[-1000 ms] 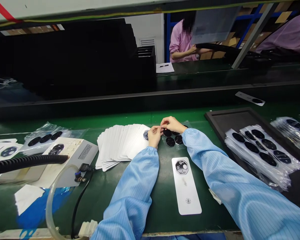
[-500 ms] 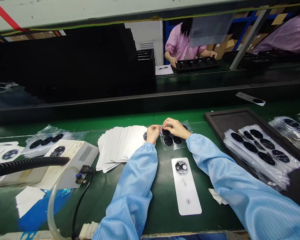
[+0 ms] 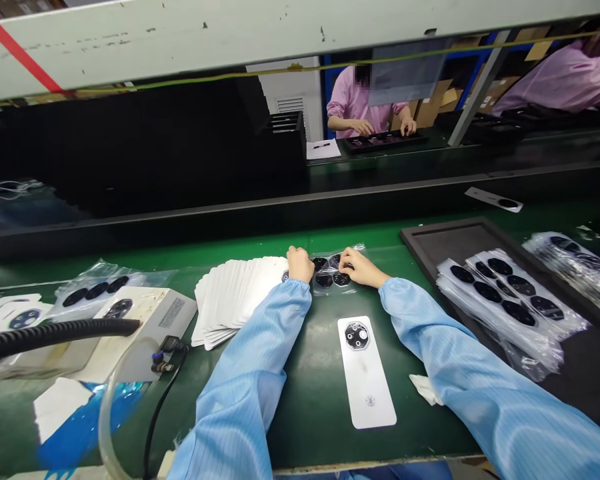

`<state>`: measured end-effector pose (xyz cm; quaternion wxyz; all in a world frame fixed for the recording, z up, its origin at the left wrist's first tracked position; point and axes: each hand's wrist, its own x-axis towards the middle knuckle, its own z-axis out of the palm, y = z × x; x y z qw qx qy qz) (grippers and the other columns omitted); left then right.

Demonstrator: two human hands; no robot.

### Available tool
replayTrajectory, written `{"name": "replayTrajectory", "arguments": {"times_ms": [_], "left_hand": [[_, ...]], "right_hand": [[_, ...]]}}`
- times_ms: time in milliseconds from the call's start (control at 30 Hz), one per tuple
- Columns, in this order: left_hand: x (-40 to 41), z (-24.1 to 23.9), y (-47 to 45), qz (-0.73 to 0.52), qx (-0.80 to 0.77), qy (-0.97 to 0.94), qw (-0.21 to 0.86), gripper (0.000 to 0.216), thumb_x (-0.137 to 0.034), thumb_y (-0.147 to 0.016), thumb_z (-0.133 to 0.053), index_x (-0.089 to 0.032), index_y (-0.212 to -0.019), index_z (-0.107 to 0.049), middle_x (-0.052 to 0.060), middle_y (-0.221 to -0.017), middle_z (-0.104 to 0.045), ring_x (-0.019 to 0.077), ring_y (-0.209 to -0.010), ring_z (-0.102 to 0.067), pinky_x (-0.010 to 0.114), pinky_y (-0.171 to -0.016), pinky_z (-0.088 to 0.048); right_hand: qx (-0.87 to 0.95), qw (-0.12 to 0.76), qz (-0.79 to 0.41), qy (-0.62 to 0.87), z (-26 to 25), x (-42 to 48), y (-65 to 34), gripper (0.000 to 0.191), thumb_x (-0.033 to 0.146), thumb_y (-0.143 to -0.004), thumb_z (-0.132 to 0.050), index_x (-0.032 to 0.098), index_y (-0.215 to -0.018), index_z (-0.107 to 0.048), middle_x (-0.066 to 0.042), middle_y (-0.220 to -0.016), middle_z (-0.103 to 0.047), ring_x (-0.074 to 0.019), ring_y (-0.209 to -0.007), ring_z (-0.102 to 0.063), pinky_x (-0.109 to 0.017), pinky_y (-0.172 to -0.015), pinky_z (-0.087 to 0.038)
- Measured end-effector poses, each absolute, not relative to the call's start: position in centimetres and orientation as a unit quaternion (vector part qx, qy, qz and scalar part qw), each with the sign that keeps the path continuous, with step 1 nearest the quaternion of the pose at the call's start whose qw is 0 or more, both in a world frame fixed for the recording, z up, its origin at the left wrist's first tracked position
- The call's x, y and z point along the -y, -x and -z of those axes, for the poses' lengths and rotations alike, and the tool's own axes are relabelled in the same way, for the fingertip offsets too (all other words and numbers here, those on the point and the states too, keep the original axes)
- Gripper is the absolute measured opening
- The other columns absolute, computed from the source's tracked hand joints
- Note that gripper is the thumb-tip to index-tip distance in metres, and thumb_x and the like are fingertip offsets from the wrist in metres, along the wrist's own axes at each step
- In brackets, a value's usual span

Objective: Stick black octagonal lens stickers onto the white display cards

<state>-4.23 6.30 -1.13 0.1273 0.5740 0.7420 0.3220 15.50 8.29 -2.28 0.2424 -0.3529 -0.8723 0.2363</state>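
Several glossy black round discs sit in a clear plastic bag (image 3: 325, 281) on the green bench top. My left hand (image 3: 301, 265) is closed at the bag's left edge, its fingertips partly turned from view. From the right, my right hand (image 3: 363, 268) pinches the bag over one of the discs. Beside my left hand spreads a fan of white phone-shaped panels (image 3: 235, 293); a round dark camera cutout shows on the end one. Closer to me lies a single white panel (image 3: 367, 380) with a black octagonal camera ring near its top.
At right, a dark tray (image 3: 433, 243) holds bagged disc strips (image 3: 495, 293). A white box (image 3: 150, 313) with a black corrugated hose (image 3: 65, 330) stands at left, near another disc bag (image 3: 97, 290). Across the bench, a person in pink (image 3: 347, 100) handles a black tray.
My right hand has moved right along the bag, apart from my left hand; earlier their fingertips met. The bag sits slightly further left. My view has tilted up a little.
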Motion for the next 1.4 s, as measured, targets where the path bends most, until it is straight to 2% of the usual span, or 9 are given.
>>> {"name": "replayTrajectory", "arguments": {"times_ms": [200,367,567,767,933,1067,1167,1267,1400], "left_hand": [[-3.8,0.3,4.2,-0.241,-0.65,-0.721,0.018,0.037,-0.031,-0.091,-0.055,-0.017,-0.125,-0.052,0.012,-0.133,-0.049,0.0272,-0.119,-0.05,0.052,-0.099,-0.042],[-2.4,0.5,5.7,-0.144,-0.514,-0.845,0.016,0.04,-0.03,-0.091,-0.055,-0.018,-0.129,-0.05,0.01,-0.135,-0.05,0.0267,-0.121,-0.05,0.053,-0.102,-0.04],[-2.5,1.2,6.4,-0.09,-0.504,-0.859,0.013,0.045,-0.035,-0.092,-0.053,-0.018,-0.134,-0.045,0.012,-0.142,-0.044,0.0287,-0.127,-0.046,0.056,-0.106,-0.035],[-2.8,0.8,6.6,-0.059,-0.496,-0.865,0.046,0.053,-0.043,-0.092,-0.051,-0.019,-0.138,-0.04,0.013,-0.147,-0.038,0.0302,-0.132,-0.04,0.058,-0.109,-0.027],[-2.9,0.9,7.0,-0.036,-0.507,-0.858,0.079,0.079,-0.062,-0.084,-0.052,-0.017,-0.145,-0.028,0.016,-0.153,-0.027,0.0328,-0.138,-0.031,0.058,-0.113,-0.016],[-2.7,0.5,6.2,-0.038,-0.519,-0.849,0.095,0.092,-0.066,-0.079,-0.054,-0.016,-0.148,-0.02,0.018,-0.155,-0.021,0.0346,-0.139,-0.027,0.059,-0.114,-0.011],[-2.0,0.1,4.7,-0.057,-0.518,-0.848,0.098,0.081,-0.058,-0.086,-0.052,-0.019,-0.149,-0.019,0.015,-0.157,-0.015,0.0339,-0.141,-0.022,0.059,-0.114,-0.011],[-1.4,0.2,3.0,-0.064,-0.516,-0.848,0.107,0.064,-0.049,-0.092,-0.046,-0.02,-0.146,-0.027,0.013,-0.154,-0.025,0.0314,-0.139,-0.029,0.058,-0.113,-0.019],[-1.9,0.6,2.2,-0.055,-0.537,-0.835,0.109,0.059,-0.049,-0.09,-0.05,-0.019,-0.14,-0.039,0.013,-0.149,-0.034,0.0318,-0.134,-0.036,0.058,-0.109,-0.026]], "right_hand": [[0.848,0.283,-0.285,0.346,2.1,-7.9,-16.4,0.027,0.033,-0.093,-0.057,0.015,-0.113,-0.058,-0.008,-0.117,-0.057,-0.0219,-0.102,-0.057,-0.044,-0.088,-0.049],[0.818,0.29,-0.377,0.324,2.2,-8.0,-15.9,0.026,0.032,-0.093,-0.057,0.015,-0.113,-0.058,-0.009,-0.117,-0.057,-0.0203,-0.098,-0.059,-0.04,-0.083,-0.053],[0.784,0.25,-0.47,0.319,3.2,-8.4,-16.1,0.026,0.034,-0.094,-0.056,0.014,-0.11,-0.058,-0.006,-0.104,-0.061,-0.0173,-0.087,-0.062,-0.036,-0.076,-0.054],[0.753,0.24,-0.466,0.397,3.1,-7.9,-18.6,0.025,0.034,-0.093,-0.057,0.014,-0.108,-0.059,-0.006,-0.102,-0.062,-0.0164,-0.084,-0.062,-0.035,-0.074,-0.054],[0.733,0.231,-0.425,0.478,2.8,-7.2,-21.3,0.025,0.035,-0.093,-0.057,0.014,-0.105,-0.059,-0.005,-0.097,-0.062,-0.0148,-0.079,-0.061,-0.032,-0.071,-0.054],[0.728,0.235,-0.393,0.51,3.2,-6.6,-22.6,0.024,0.033,-0.093,-0.058,0.014,-0.106,-0.059,-0.005,-0.101,-0.061,-0.016,-0.083,-0.061,-0.034,-0.073,-0.054],[0.728,0.244,-0.394,0.505,3.7,-6.5,-22.5,0.025,0.033,-0.093,-0.058,0.013,-0.108,-0.059,-0.006,-0.103,-0.061,-0.0167,-0.085,-0.061,-0.035,-0.075,-0.054],[0.725,0.264,-0.399,0.495,4.3,-6.7,-21.7,0.026,0.033,-0.093,-0.058,0.014,-0.11,-0.058,-0.006,-0.105,-0.061,-0.0172,-0.087,-0.061,-0.036,-0.075,-0.054],[0.714,0.305,-0.403,0.483,4.9,-7.4,-20.2,0.027,0.033,-0.093,-0.057,0.014,-0.112,-0.058,-0.007,-0.107,-0.06,-0.0178,-0.088,-0.061,-0.036,-0.076,-0.054]]}}
